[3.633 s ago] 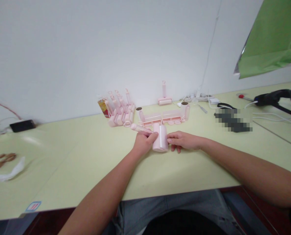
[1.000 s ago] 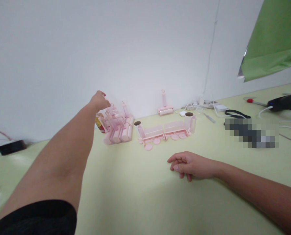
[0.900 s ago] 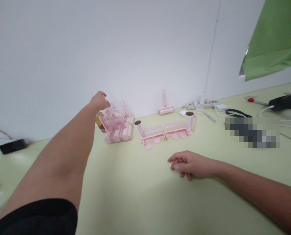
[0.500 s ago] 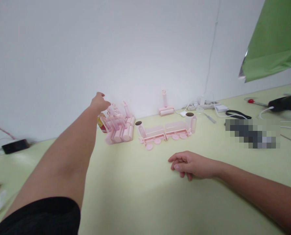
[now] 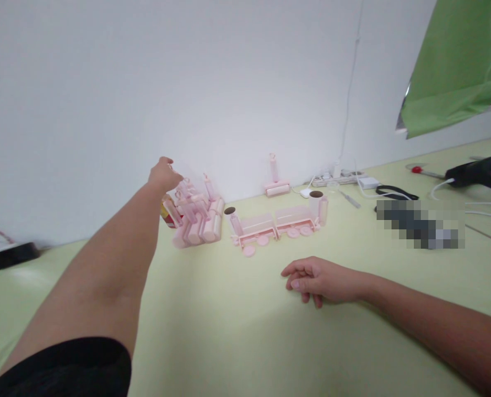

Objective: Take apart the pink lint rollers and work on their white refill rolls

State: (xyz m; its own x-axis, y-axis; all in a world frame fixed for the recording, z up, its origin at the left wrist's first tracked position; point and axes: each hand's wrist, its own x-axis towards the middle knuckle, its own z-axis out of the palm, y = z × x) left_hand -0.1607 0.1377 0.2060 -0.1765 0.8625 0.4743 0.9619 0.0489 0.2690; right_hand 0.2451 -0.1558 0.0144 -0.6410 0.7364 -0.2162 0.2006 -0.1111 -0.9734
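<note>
My left hand [image 5: 165,175] reaches far over the table, at the back of a group of pink lint rollers [image 5: 204,227] with upright handles. Its thumb and fingers are apart. The hand and forearm partly hide the leftmost rollers, and I cannot make out whether the fingers touch a handle. My right hand [image 5: 317,280] rests on the table with loosely bent fingers and holds nothing. Beyond it lie pink roller parts: clear-pink covers [image 5: 292,216], round discs [image 5: 262,241], handles and two white-pink rolls [image 5: 316,204] with brown cores standing upright.
A single lint roller [image 5: 277,187] stands against the wall. Further right are a power strip [image 5: 340,178], white cables, a black strap [image 5: 396,192], a blurred-out object [image 5: 421,223] and a black hot glue gun [image 5: 479,172]. A black box [image 5: 15,255] lies at the left.
The view has shifted slightly. My left hand stays by the roller group, with only a small movement of its fingers. My right hand keeps its place on the table.
</note>
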